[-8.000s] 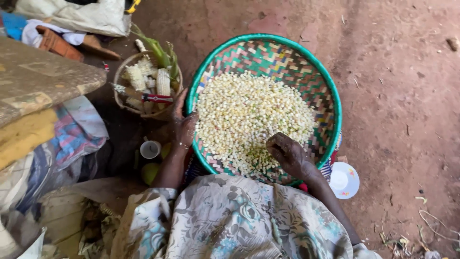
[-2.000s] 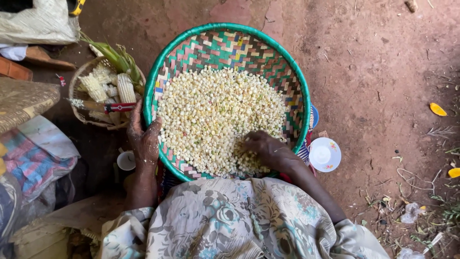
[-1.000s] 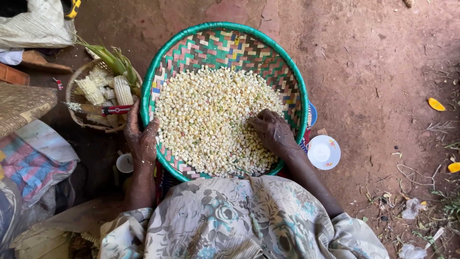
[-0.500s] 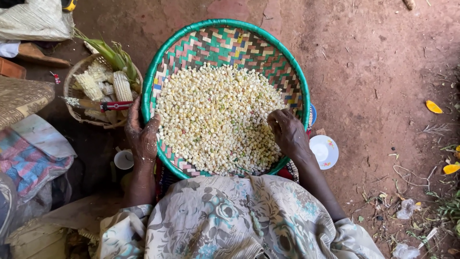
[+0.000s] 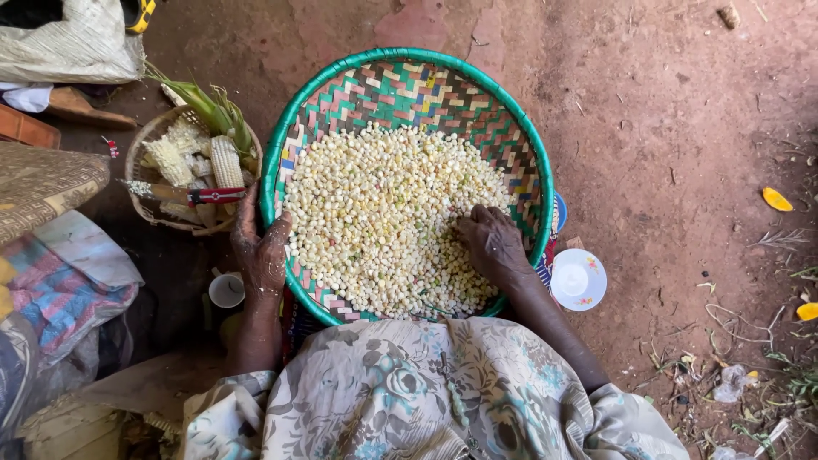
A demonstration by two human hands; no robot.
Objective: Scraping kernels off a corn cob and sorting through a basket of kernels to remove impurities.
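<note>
A round woven basket with a green rim [image 5: 409, 72] rests on my lap, holding a thick layer of pale maize kernels [image 5: 375, 204]. My left hand [image 5: 262, 251] grips the basket's left rim, thumb inside. My right hand [image 5: 494, 245] lies palm down on the kernels at the basket's right side, fingers spread into them. My flowered dress [image 5: 409, 392] fills the bottom of the view.
A small woven basket [image 5: 145, 204] at the left holds maize cobs [image 5: 223, 162], green husks and a knife. A white cup [image 5: 227, 290] stands below it. A white lid [image 5: 578, 279] lies right of the big basket. Cloths and sacks sit at the left on bare red earth.
My right hand has swept through the kernels from the basket's lower middle out to its right side. My left hand has stayed on the rim.
</note>
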